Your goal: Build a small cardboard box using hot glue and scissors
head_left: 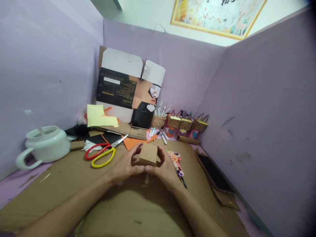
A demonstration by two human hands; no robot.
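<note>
A small folded cardboard box (148, 154) is held between both hands over the cardboard sheet (118, 210). My left hand (127, 166) grips its left side, fingers curled behind and thumb along the near edge. On the right side, my right hand (166, 166) closes round it the same way, the two thumbs nearly meeting in front. Scissors (106, 152) with one red and one yellow handle lie left of my left hand, blades partly spread. Just right of my right hand is a flower-patterned piece (175, 161) with a dark stick or pen end below it.
A white mug-like pot (48, 144) stands at the left, a stick in it. A phone-like dark slab (216, 172) lies right. Behind are a flattened printed box (116, 87), a marker basket (158, 121), eared cardboard figures (185, 124) and yellow paper (96, 117). Purple panels enclose three sides.
</note>
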